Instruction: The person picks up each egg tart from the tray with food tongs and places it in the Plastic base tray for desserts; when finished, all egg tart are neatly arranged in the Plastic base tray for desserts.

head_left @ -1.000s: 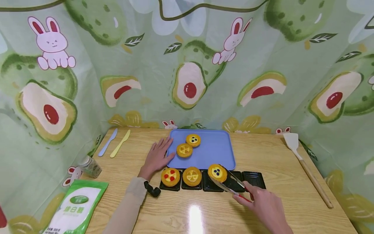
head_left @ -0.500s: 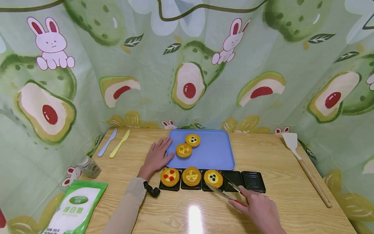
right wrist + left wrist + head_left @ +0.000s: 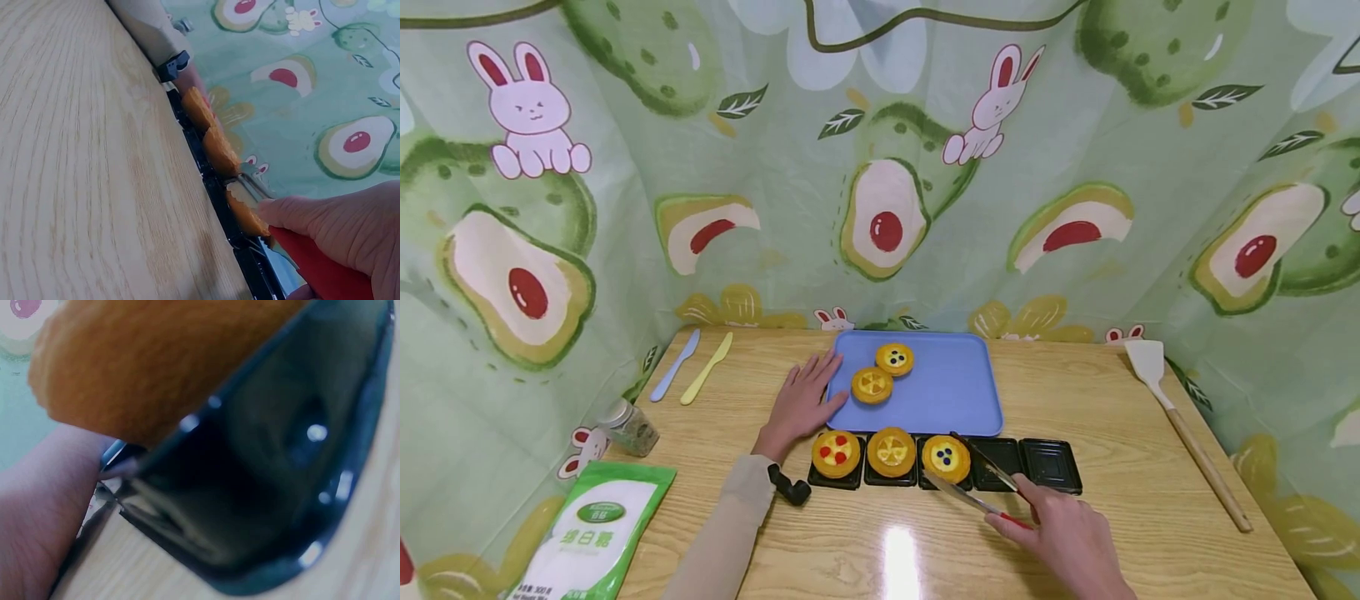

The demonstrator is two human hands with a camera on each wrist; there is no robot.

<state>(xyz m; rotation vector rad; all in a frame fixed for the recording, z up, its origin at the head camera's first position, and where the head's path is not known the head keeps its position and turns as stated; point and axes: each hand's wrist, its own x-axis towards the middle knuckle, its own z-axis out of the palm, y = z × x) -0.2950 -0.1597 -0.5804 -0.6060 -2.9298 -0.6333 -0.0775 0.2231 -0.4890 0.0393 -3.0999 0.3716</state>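
My right hand (image 3: 1063,533) grips red-handled metal tongs (image 3: 964,495). Their arms stand spread on either side of a tart with blueberries (image 3: 946,459), which sits in the third black plastic tray from the left. In the right wrist view the red handle (image 3: 315,265) lies under my thumb. My left hand (image 3: 805,402) rests flat, fingers straight, at the left edge of a blue tray (image 3: 955,387). Two more tarts lie on that tray, an orange-topped one (image 3: 872,386) and a blueberry one (image 3: 895,360). A tart's browned side (image 3: 150,369) fills much of the left wrist view.
Left of the tongs, a red-berry tart (image 3: 836,453) and a fruit-wedge tart (image 3: 891,452) sit in black trays. Two trays on the right hold nothing, the last one (image 3: 1051,465) included. Around them lie a spatula (image 3: 1187,433), two plastic knives (image 3: 709,367), a jar (image 3: 631,427) and a sugar bag (image 3: 595,533).
The blueberry tart has come down and slightly left into the third black tray. The tongs' arms have spread away from it. My left hand has stayed at the blue tray.
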